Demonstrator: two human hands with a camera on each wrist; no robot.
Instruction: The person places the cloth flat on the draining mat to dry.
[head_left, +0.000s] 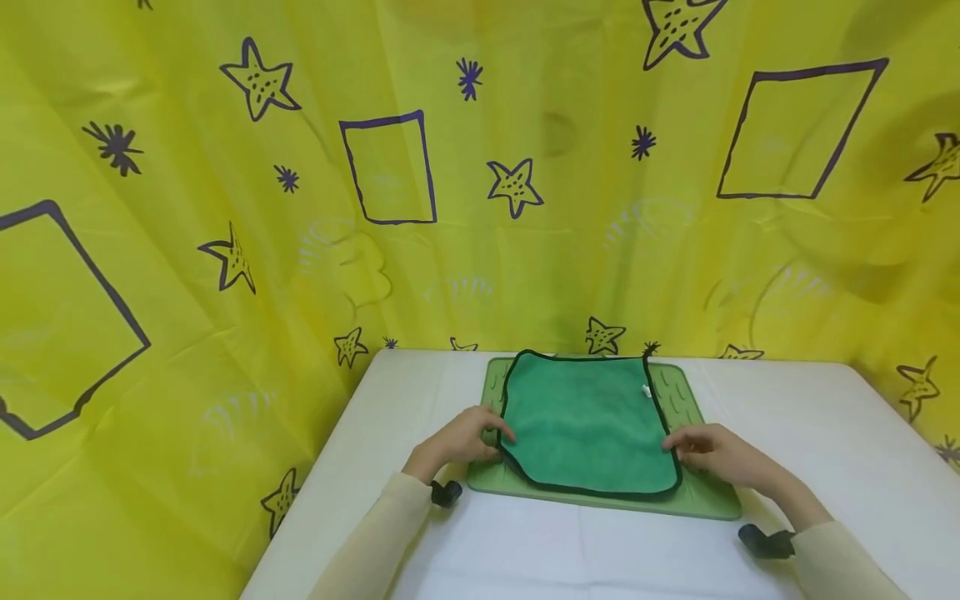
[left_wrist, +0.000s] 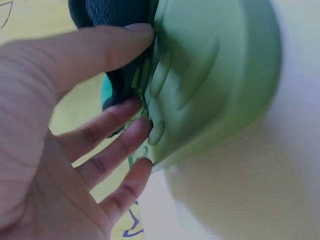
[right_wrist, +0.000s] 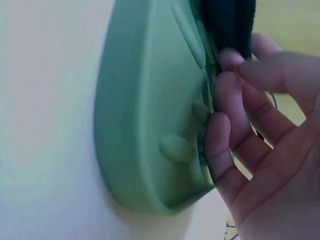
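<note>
A green cloth point(head_left: 585, 425) with black edging and a small white tag lies spread over a lighter green ridged mat point(head_left: 712, 496). At the cloth's left edge, my left hand point(head_left: 468, 435) pinches the border. In the left wrist view, the thumb point(left_wrist: 107, 47) presses the dark edging point(left_wrist: 117, 12), while the other visible fingertips are by the mat's ridges. My right hand point(head_left: 716, 454) pinches the opposite edge near the front right corner. The right wrist view shows its thumb and a finger meeting at the dark edging point(right_wrist: 230, 25); the other fingers curl beside the mat point(right_wrist: 125, 110).
The mat sits on a white table point(head_left: 525, 550). Behind and to the left hangs a yellow curtain point(head_left: 450, 275) printed with dark stars and outlined shapes. Black straps with small mounts point(head_left: 765, 542) are on both wrists.
</note>
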